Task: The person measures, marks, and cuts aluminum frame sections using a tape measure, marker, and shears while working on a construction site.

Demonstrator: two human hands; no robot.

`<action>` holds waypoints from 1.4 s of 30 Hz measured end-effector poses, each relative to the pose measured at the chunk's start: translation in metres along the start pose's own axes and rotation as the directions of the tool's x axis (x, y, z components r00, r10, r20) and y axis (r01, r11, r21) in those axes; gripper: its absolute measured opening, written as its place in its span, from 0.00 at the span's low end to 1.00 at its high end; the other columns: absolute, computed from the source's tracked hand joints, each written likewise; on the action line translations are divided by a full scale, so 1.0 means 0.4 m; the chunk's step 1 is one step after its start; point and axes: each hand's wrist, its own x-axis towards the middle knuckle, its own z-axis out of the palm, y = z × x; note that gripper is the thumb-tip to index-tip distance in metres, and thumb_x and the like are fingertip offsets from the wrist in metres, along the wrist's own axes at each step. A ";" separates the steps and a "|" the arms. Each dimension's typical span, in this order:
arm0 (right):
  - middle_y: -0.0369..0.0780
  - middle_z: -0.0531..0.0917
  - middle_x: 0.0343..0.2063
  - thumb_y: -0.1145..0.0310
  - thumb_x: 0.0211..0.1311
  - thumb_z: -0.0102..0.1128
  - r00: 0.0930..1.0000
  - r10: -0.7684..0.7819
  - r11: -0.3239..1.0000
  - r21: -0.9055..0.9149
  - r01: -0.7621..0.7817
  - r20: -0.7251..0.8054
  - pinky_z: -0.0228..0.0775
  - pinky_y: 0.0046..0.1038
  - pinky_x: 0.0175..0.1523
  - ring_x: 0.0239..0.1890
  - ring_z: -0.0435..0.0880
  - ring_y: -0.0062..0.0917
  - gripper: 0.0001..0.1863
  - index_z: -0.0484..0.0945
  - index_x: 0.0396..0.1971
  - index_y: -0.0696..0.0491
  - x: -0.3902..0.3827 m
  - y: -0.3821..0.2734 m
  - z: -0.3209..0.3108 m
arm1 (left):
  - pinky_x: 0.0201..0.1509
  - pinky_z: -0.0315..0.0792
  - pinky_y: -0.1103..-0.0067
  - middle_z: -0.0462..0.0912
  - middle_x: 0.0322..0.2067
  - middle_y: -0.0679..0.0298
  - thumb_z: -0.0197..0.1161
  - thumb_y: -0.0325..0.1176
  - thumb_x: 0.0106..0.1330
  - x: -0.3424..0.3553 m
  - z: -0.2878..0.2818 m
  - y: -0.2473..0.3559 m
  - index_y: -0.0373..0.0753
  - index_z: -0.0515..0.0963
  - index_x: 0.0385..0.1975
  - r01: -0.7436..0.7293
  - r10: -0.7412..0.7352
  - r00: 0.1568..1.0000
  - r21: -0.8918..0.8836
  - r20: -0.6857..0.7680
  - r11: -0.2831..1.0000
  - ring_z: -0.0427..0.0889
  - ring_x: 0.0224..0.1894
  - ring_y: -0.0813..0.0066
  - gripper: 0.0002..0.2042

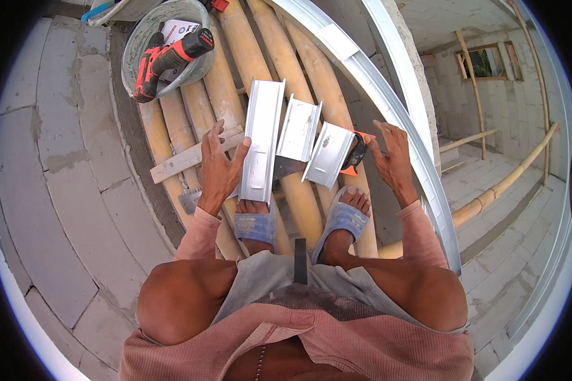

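A grey block wall (63, 165) runs along the left edge of the bamboo platform (299, 203). At the platform's far left corner stands a grey bucket (200, 70), a red and black power tool (179, 53) resting in it. Nearer, a wooden strip (171, 165) lies aslant across the poles, and below it a toothed metal blade (189, 201) shows by the left edge.

The left hand (217, 168) has its fingers spread and grasps nothing; its thumb tip meets the left edge of the long metal channel (262, 136), though any pressure cannot be told. This channel lies toward the middle of the platform, its near end over the toes above the left sandal (254, 225). Just right come the middle channel (299, 129) and the right channel (328, 154), near the right sandal (349, 219).

Beside that sits a black and orange saw handle (357, 154). The right hand (394, 162), loosely bent and holding nothing, has fingertips at it; contact is unclear. A curved metal track (388, 101) borders the platform's right edge.
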 end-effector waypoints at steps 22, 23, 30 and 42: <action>0.46 0.87 0.35 0.67 0.55 0.62 0.845 0.394 0.761 0.386 -0.521 0.362 0.79 0.32 0.41 0.30 0.87 0.32 0.21 0.83 0.49 0.59 0.066 -0.075 0.007 | 0.74 0.61 0.58 0.61 0.67 0.35 0.69 0.39 0.60 -0.058 0.031 0.050 0.31 0.44 0.77 -0.020 0.031 0.980 -0.056 0.199 0.998 0.64 0.69 0.37 0.50; 0.45 0.87 0.34 0.67 0.56 0.61 0.824 0.400 0.710 0.433 -0.556 0.402 0.79 0.31 0.39 0.29 0.87 0.30 0.21 0.84 0.49 0.58 0.079 -0.078 -0.010 | 0.75 0.59 0.59 0.61 0.68 0.34 0.68 0.37 0.60 -0.054 0.020 0.055 0.29 0.44 0.76 0.024 -0.003 0.978 -0.099 0.208 0.995 0.64 0.70 0.39 0.49; 0.44 0.87 0.30 0.63 0.58 0.60 0.811 0.309 0.765 0.376 -0.522 0.497 0.79 0.27 0.36 0.28 0.89 0.26 0.21 0.84 0.48 0.60 0.269 -0.111 0.010 | 0.74 0.62 0.61 0.62 0.67 0.35 0.69 0.36 0.59 -0.017 -0.015 0.054 0.30 0.43 0.77 0.022 -0.005 0.988 -0.113 0.154 0.993 0.68 0.69 0.43 0.50; 0.50 0.89 0.36 0.51 0.61 0.65 0.747 0.260 0.874 0.181 -0.452 0.611 0.83 0.26 0.35 0.28 0.91 0.30 0.34 0.77 0.59 0.60 0.486 -0.072 0.183 | 0.74 0.61 0.63 0.62 0.68 0.38 0.73 0.45 0.60 -0.001 -0.066 0.006 0.40 0.36 0.79 0.311 -0.158 0.934 -0.509 0.321 0.803 0.67 0.69 0.47 0.56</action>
